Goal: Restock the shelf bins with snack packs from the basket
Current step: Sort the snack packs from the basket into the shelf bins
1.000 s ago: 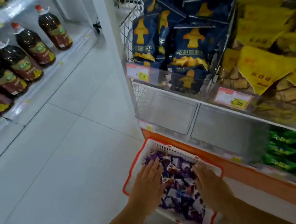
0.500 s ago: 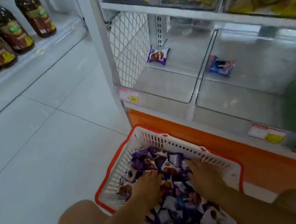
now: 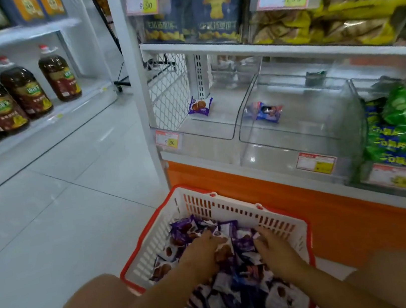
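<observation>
Both hands are sitting closer together in the pile than half a second ago, and my view is tilting up toward the shelf. I'm watching the left hand (image 3: 204, 255) curling its fingers round purple snack packs (image 3: 182, 233) in the middle of the basket (image 3: 230, 206), while the right hand (image 3: 276, 252) is hooking its fingers into packs just beside it. The basket is resting on the floor against the orange shelf base (image 3: 337, 215). Above, the left clear bin (image 3: 209, 134) is holding one purple pack (image 3: 200, 105), the next bin (image 3: 307, 135) one blue pack (image 3: 268, 111). Green packs (image 3: 401, 129) are filling the bin further right. Oil bottles (image 3: 27, 93) are standing across the aisle.
</observation>
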Tool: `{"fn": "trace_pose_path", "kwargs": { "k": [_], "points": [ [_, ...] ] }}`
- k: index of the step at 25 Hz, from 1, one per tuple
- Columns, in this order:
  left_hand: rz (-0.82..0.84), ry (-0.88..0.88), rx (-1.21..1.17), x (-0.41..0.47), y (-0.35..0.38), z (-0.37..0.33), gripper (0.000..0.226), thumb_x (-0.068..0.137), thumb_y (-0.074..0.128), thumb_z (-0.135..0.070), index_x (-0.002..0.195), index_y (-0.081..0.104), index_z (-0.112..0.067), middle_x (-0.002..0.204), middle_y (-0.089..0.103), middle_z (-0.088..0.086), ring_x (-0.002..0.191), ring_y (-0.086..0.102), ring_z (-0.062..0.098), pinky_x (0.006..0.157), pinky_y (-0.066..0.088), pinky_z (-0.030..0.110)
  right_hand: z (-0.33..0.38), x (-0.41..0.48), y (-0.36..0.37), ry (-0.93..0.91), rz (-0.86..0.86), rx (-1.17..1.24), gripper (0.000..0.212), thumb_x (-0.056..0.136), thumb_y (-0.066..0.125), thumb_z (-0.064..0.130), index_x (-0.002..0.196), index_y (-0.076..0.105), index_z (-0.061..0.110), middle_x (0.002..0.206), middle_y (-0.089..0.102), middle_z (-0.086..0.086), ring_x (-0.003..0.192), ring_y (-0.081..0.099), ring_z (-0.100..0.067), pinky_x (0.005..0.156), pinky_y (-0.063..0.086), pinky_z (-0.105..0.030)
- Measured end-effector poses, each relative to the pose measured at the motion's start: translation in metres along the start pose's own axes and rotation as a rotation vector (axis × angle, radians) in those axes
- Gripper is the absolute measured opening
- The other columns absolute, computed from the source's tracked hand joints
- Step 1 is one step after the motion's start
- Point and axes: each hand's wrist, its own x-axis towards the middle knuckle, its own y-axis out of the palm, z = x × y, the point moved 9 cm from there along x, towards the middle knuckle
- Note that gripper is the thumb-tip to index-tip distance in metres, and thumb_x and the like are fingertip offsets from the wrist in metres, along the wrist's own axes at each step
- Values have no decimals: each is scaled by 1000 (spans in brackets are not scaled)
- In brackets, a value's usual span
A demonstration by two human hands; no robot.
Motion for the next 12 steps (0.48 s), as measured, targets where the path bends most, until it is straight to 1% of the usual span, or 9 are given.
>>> {"fn": "trace_pose_path", "kwargs": {
  "k": [1, 2, 3, 4, 5, 7, 9, 11, 12],
  "points": [
    [-44, 13, -94, -5, -19, -6, 45, 85, 68, -31, 127, 52, -30, 134, 45, -1, 120, 48, 17, 106, 41, 33, 4, -3, -3, 59, 20, 157, 43, 99, 48, 34, 141, 40, 27, 109, 55, 10, 95, 53, -7, 90, 41, -28],
    [-80, 43, -174, -12, -37, -14, 43, 84, 69, -30, 125, 54, -30, 132, 46, -4, 119, 47, 14, 107, 39, 31, 8, -5, -5, 120, 49, 296, 46, 96, 53, 40, 140, 41, 30, 115, 56, 7, 100, 55, -10, 93, 42, -30],
    [-99, 71, -235, -19, -52, -21, 43, 84, 70, -30, 124, 55, -29, 129, 47, -6, 119, 46, 12, 108, 38, 29, 15, -6, -4, 153, 88, 423, 51, 93, 57, 45, 139, 43, 31, 123, 57, 4, 106, 57, -15, 98, 45, -35],
    [-116, 103, -275, -26, -67, -29, 44, 84, 70, -29, 125, 55, -27, 126, 47, -7, 118, 45, 10, 107, 37, 28, 26, -8, -5, 141, 126, 524, 51, 89, 62, 46, 135, 47, 32, 126, 58, 3, 108, 60, -18, 98, 49, -39],
    [-128, 124, -294, -33, -79, -37, 44, 84, 71, -28, 125, 56, -26, 123, 48, -9, 116, 45, 9, 105, 37, 26, 39, -11, -7, 102, 152, 587, 49, 87, 66, 44, 131, 52, 30, 125, 62, 1, 107, 63, -19, 96, 52, -42],
    [-178, 175, -292, -41, -101, -49, 47, 83, 72, -22, 127, 56, -26, 120, 48, -9, 111, 42, 6, 100, 36, 19, 65, -14, -17, 6, 137, 614, 36, 85, 71, 35, 119, 63, 30, 114, 68, 1, 102, 67, -18, 93, 55, -41],
    [-213, 178, -325, -42, -119, -52, 56, 81, 74, -21, 132, 52, -27, 120, 46, -9, 109, 41, 4, 88, 34, 6, 81, -13, -32, -58, 59, 562, 22, 83, 73, 29, 105, 69, 29, 104, 73, 1, 96, 69, -17, 90, 56, -40],
    [-241, 106, -479, -39, -134, -40, 65, 80, 78, -33, 137, 47, -30, 126, 45, -15, 113, 43, 0, 80, 36, 1, 91, -10, -45, -96, -17, 578, 20, 81, 76, 28, 100, 71, 27, 99, 74, 2, 94, 70, -17, 89, 56, -41],
    [-253, 67, -586, -37, -142, -34, 63, 79, 77, -39, 135, 49, -33, 128, 48, -17, 114, 47, -1, 80, 39, 2, 98, -9, -50, -120, -45, 600, 20, 80, 77, 26, 99, 71, 25, 99, 74, 1, 93, 70, -17, 88, 56, -40]
  ]
}}
